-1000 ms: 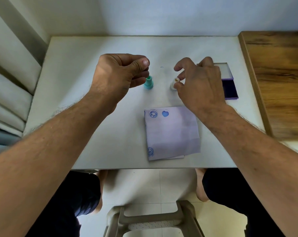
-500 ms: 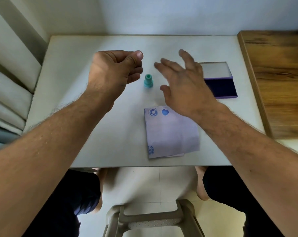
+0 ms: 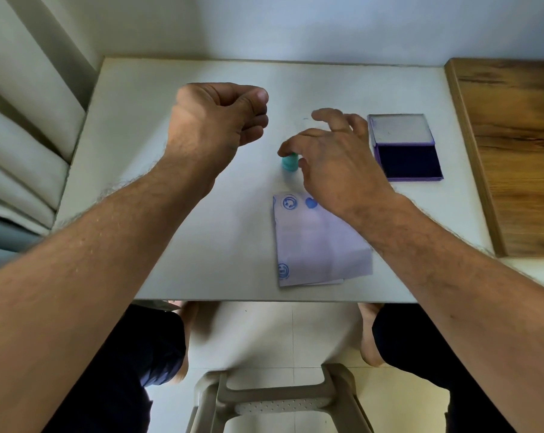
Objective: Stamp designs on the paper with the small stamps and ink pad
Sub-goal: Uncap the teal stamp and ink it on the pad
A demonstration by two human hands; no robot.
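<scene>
A small teal stamp (image 3: 288,163) stands near the middle of the white table (image 3: 177,232), just beyond the paper. My right hand (image 3: 336,164) is over it, forefinger and thumb pinching the stamp, the other fingers spread. My left hand (image 3: 217,126) hovers to the left as a closed fist with nothing visible in it. The folded pale paper (image 3: 320,245) lies near the front edge and bears three blue prints, two at its top left and one at its bottom left. The open ink pad (image 3: 409,160) with a dark blue cushion sits to the right. The white stamp is hidden.
A wooden surface (image 3: 514,145) adjoins the table on the right. Cushions (image 3: 23,145) lie along the left side. Below the front edge I see the person's legs and a plastic stool (image 3: 280,398).
My right hand let go of the white stamp, swept left and closed its forefinger and thumb on the teal stamp. The teal stamp has shifted slightly toward the paper. My left fist barely moved.
</scene>
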